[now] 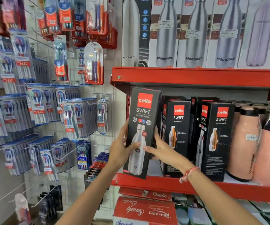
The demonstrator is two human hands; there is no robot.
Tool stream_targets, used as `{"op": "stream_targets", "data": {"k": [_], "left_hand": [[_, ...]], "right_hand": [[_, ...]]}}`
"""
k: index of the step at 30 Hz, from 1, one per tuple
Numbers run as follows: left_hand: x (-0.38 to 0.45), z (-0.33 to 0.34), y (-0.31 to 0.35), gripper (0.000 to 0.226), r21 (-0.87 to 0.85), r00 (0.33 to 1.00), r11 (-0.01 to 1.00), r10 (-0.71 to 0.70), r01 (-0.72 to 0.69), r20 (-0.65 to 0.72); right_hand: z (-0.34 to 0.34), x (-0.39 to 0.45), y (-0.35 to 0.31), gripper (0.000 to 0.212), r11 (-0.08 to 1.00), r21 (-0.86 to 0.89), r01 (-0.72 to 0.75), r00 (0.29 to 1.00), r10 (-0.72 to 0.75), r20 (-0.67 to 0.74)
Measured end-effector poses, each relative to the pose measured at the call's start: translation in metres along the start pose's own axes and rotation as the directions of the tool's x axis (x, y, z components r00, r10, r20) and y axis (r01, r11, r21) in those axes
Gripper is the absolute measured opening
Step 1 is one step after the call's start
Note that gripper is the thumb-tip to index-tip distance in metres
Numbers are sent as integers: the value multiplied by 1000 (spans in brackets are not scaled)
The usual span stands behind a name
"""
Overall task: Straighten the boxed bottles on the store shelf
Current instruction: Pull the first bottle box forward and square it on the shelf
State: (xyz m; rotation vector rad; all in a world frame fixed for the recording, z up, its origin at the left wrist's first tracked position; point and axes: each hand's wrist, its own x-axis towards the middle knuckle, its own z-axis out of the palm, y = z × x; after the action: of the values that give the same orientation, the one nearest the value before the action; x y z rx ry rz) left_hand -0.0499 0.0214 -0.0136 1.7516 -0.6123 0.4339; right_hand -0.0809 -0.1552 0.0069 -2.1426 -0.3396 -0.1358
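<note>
A black Cello Swift box [143, 127] is held upright at the left end of the red shelf [163, 184], its base at the shelf's front edge. It is gripped at mid-height by the left hand [120, 150] on its left side and the right hand [159, 149] on its right side. Right of the held box, two more black Swift boxes [176, 135] [215, 140] are seen standing further back, slightly turned. Beyond these, peach flasks [244, 143] are seen.

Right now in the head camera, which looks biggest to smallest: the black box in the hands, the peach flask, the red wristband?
1. Black cello box, though it is nearest the camera.
2. Peach flask.
3. Red wristband, far smallest.
</note>
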Motion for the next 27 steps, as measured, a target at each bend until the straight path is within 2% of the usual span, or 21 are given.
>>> {"op": "stream_targets", "data": {"k": [7, 12, 23, 25, 26, 27], "left_hand": [[21, 13, -33, 91, 26, 998, 998, -49, 50, -34], [27, 17, -41, 89, -18, 999, 999, -35, 35, -1], [14, 29, -59, 85, -18, 998, 998, -66, 66, -12], [11, 28, -57, 83, -1, 997, 997, -76, 76, -16], [9, 28, -56, 82, 12, 997, 997, -81, 81, -18], [6, 28, -55, 82, 17, 996, 996, -86, 87, -22]], "right_hand": [[11, 29, 16, 85, 996, -80, -25, 995, 17, -100], [15, 37, 26, 84, 995, -94, -25, 989, 11, -148], [28, 38, 47, 81, 992, -126, -30, 983, 6, -183], [31, 34, 49, 75, 972, -232, -17, 949, -58, -310], [33, 30, 47, 68, 956, -294, 3, 891, -136, -432], [35, 25, 46, 59, 939, -341, 37, 793, -235, -562]]}}
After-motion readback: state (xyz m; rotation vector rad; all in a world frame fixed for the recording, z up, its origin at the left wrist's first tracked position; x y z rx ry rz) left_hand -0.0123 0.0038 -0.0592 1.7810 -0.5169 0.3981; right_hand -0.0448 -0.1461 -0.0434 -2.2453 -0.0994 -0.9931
